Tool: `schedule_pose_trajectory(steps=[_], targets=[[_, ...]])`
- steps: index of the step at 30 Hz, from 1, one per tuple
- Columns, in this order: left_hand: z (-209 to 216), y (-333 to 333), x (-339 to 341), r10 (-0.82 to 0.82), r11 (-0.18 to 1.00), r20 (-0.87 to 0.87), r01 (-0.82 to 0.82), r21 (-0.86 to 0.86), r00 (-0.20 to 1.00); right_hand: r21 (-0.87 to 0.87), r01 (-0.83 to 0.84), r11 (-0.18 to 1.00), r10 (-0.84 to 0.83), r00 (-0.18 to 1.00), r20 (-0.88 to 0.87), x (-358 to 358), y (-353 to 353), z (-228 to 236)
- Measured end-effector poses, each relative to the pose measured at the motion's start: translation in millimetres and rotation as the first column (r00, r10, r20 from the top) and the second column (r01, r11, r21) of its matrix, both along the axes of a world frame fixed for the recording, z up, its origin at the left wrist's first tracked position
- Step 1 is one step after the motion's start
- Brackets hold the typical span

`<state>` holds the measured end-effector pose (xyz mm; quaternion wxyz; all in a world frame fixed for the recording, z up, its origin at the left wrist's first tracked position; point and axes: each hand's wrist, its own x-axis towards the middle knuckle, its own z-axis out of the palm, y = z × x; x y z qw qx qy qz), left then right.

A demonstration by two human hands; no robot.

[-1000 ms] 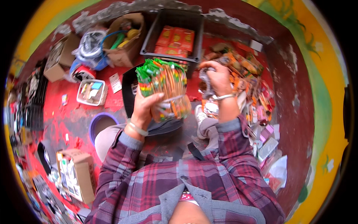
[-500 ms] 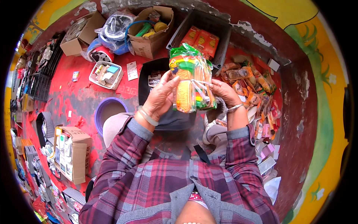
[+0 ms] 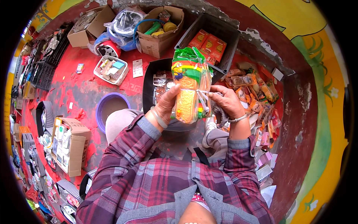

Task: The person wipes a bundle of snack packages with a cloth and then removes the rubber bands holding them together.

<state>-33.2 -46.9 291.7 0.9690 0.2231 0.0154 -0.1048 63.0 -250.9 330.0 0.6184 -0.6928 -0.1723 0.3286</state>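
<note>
One bundle of plastic packets [image 3: 186,100] sat above a black tub [image 3: 148,84], the left hand [image 3: 166,106] curled around its side, the right hand [image 3: 228,102] pinched at its white tie [image 3: 202,95]. It seemed light, slick, slightly crushable, best gripped mid-length. Clear wrappers showed green tops, textured orange-yellow contents.

A chipped maroon wall [image 3: 294,123] borders worn red flooring [image 3: 61,86].

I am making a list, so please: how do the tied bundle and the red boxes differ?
The tied bundle is held by the left hand, right hand at its edge; the red boxes sit in the grey crate. The bundle shows green and clear plastic; the boxes are red. A white tie crosses the bundle; none shows on the boxes. Both carry printed designs.
</note>
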Motion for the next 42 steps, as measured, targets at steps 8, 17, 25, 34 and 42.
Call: schedule_pose_trajectory(steps=[8,17,25,34,42], targets=[[11,-3,8,0.065,0.998,0.02,-0.065,-0.021,0.998,-0.106,0.156,0.982,-0.117,0.944,0.308,-16,4,27],[10,-8,7,0.003,0.999,0.008,-0.003,0.043,1.0,-0.134,0.014,0.991,0.07,0.797,0.6,-26,7,22],[15,-13,12,0.082,0.954,0.128,-0.115,0.278,0.988,0.322,-0.165,0.932,0.25,0.937,-0.243,-20,-5,32],[19,-22,12,0.203,0.949,0.12,-0.226,0.219,0.972,0.369,-0.263,0.891,0.338,0.928,-0.155,-29,5,29],[28,-18,9,0.137,0.968,0.148,-0.164,0.188,0.979,0.663,0.042,0.747,0.221,0.925,-0.307,-25,5,16]])
